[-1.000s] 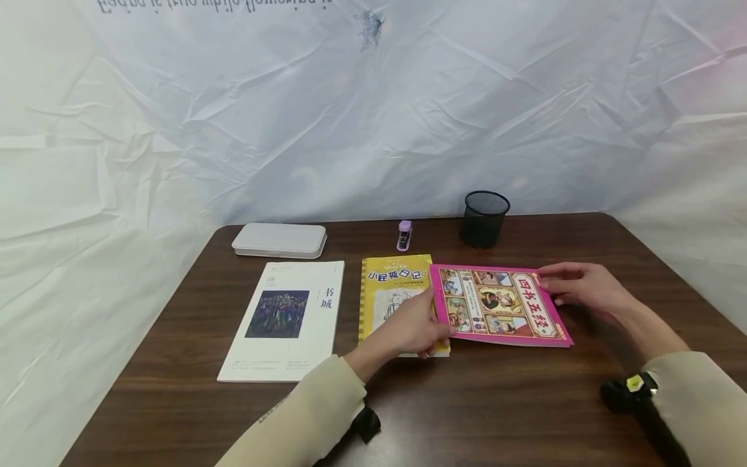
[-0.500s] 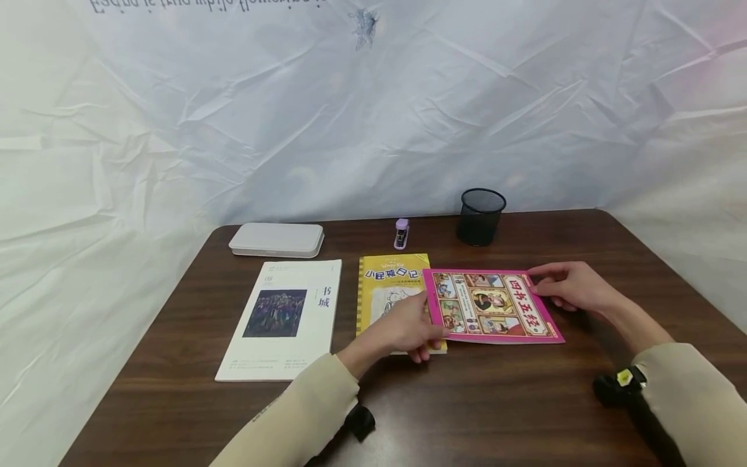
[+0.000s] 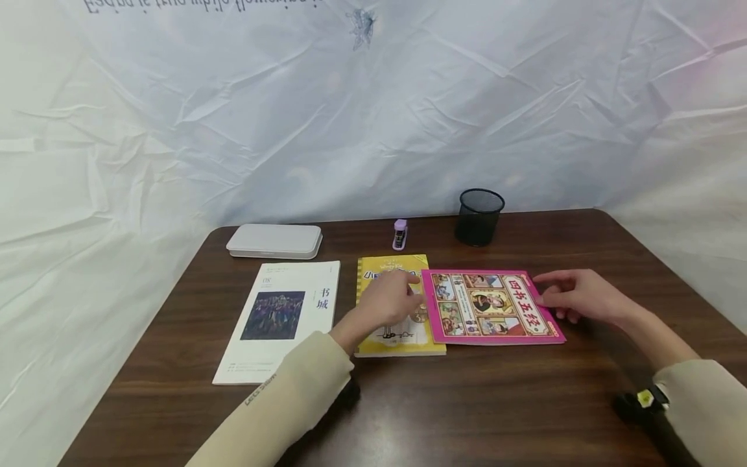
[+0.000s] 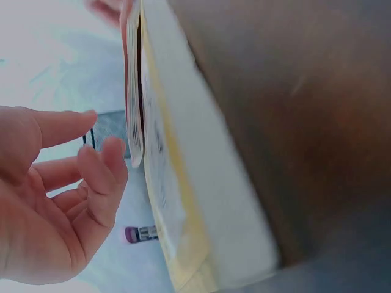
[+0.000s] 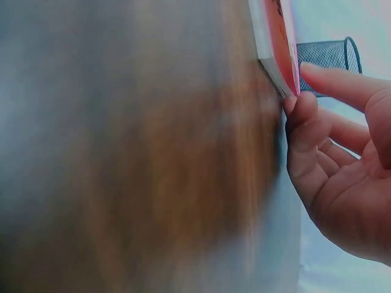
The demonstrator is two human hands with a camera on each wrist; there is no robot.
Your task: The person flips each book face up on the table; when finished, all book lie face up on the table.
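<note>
A pink comic-style book [image 3: 484, 311] lies at the right, its left edge over a yellow book [image 3: 403, 340]. My right hand [image 3: 589, 298] holds the pink book's right edge; in the right wrist view the thumb is at the cover and bent fingers [image 5: 302, 113] are at the edge. Over the yellow book, my left hand [image 3: 388, 298] hangs with nothing in its grasp, fingers loosely bent. The left wrist view shows that hand [image 4: 67, 183] with a gap between it and the books. Part of the yellow cover is hidden behind the hand.
A white magazine [image 3: 280, 324] lies on the left of the brown wooden table [image 3: 455, 415]. Along the back are a white flat case [image 3: 274, 240], a small purple stapler [image 3: 399, 235] and a black mesh pen holder [image 3: 480, 217]. A pale cloth [image 3: 373, 130] hangs behind.
My left hand has let go of the pink book's left side and moved up and left over the yellow book. The right hand has stayed at the right edge.
</note>
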